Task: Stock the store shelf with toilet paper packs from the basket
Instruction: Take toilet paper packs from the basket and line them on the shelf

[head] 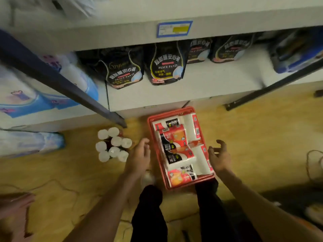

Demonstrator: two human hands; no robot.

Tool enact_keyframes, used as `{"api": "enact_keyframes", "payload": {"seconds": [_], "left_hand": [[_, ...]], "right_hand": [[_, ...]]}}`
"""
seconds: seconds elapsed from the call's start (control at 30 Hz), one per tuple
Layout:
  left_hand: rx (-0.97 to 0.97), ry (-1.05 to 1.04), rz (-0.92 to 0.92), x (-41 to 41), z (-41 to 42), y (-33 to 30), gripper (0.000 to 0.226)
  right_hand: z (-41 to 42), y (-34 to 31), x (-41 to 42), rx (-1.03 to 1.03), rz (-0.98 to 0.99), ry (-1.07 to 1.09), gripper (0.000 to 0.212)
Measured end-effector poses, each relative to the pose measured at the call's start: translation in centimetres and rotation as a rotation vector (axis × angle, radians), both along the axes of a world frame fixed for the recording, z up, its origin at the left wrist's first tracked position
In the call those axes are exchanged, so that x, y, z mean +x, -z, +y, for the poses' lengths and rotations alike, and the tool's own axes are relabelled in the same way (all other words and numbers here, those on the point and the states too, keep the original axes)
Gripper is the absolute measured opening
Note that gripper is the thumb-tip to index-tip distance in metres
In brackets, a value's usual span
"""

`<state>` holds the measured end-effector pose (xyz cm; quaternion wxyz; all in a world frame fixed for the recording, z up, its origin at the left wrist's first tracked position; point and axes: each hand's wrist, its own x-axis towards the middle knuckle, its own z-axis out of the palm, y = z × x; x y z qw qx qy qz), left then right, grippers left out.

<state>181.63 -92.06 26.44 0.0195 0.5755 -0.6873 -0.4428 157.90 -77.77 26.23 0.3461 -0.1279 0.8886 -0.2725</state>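
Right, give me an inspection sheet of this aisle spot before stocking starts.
Surface: wooden floor; lower white shelf has bare space in front.
Job's things: red basket on the floor below the shelf, filled with toilet paper packs; none lifted yet.
Clutter: cluster of white-capped bottles on the floor left of the basket.
Hands: left hand and right hand hover either side of the basket, holding nothing.
Cables: thin cord on the floor at right.
Surroundings: black pouches on the shelf; blue-and-white packs at left; price tag above.
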Motion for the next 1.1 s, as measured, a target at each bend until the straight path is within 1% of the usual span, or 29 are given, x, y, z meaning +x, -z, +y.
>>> {"api": "enact_keyframes", "payload": {"seconds": [0.1, 0.2, 0.33, 0.43, 0.5, 0.6, 0.63, 0.7, 0.73, 0.77, 0.83, 0.87, 0.9, 0.93, 0.97, 1.0, 1.03, 1.07, 1.1], "left_hand": [[0.015, 0.073, -0.037, 0.7, 0.0, 1.0, 0.026], [0.075, 0.111, -0.054, 0.2, 0.7, 2.8, 0.027], [0.131, 0.064, -0.076, -1.3, 3.0, 7.2, 0.028], [0.178, -0.013, -0.086, -2.6, 5.9, 10.6, 0.026], [0.216, -0.148, -0.113, -3.8, 7.9, 12.8, 0.028], [0.375, -0.52, -0.189, -6.1, 10.6, 16.7, 0.038], [0.422, -0.629, -0.203, -7.0, 11.5, 17.9, 0.045], [0.503, -0.809, -0.192, -9.0, 13.4, 20.4, 0.067], [0.549, -0.916, -0.169, -9.8, 14.1, 21.5, 0.079], [0.604, -1.044, -0.122, -10.9, 14.7, 22.6, 0.085], [0.705, -1.28, -0.019, -12.9, 15.2, 24.2, 0.09], [0.728, -1.367, 0.043, -13.9, 15.3, 24.8, 0.09], [0.703, -1.465, 0.086, -14.8, 15.3, 25.4, 0.089], [0.68, -1.515, 0.082, -15.4, 15.3, 25.4, 0.089], [0.633, -1.468, 0.022, -15.9, 15.7, 26.1, 0.088], [0.666, -1.401, 0.012, -16.2, 15.8, 27.1, 0.09], [0.699, -1.337, 0.034, -16.1, 16.6, 29.5, 0.098], [0.658, -1.439, 0.019, -15.7, 17.5, 34.7, 0.109], [0.682, -1.471, -0.03, -15.3, 18.2, 39.6, 0.117]], "right_hand": [[2.1, 0.8, 1.5, 0.03, -0.01, 0.08, 0.044], [3.4, 1.8, 1.6, 0.06, -0.002, 0.091, 0.047], [3.5, 4.6, -0.1, 0.082, 0.039, -0.026, 0.05], [2.5, 7.4, -1.7, 0.054, 0.096, -0.184, 0.051], [1.1, 9.4, -2.7, 0.03, 0.134, -0.292, 0.051], [-1.7, 12.9, -3.7, -0.013, 0.162, -0.445, 0.054], [-2.5, 14.2, -3.9, -0.017, 0.176, -0.503, 0.056], [-4.2, 16.6, -4.3, -0.028, 0.208, -0.62, 0.057], [-4.9, 17.8, -4.5, -0.041, 0.217, -0.672, 0.058], [-5.7, 18.9, -4.7, -0.058, 0.222, -0.719, 0.059], [-6.9, 20.9, -4.9, -0.079, 0.213, -0.798, 0.063], [-7.3, 21.8, -4.9, -0.088, 0.209, -0.842, 0.066], [-7.7, 22.9, -4.9, -0.091, 0.201, -0.89, 0.07], [-8.0, 23.8, -5.0, -0.084, 0.199, -0.947, 0.074], [-8.4, 24.7, -5.0, -0.07, 0.2, -1.01, 0.079], [-8.7, 25.5, -4.9, -0.046, 0.208, -1.079, 0.084], [-9.0, 26.2, -4.8, -0.02, 0.22, -1.147, 0.089], [-9.3, 27.0, -4.6, 0.01, 0.237, -1.209, 0.094], [-9.5, 27.6, -4.4, 0.042, 0.26, -1.263, 0.098]]}}
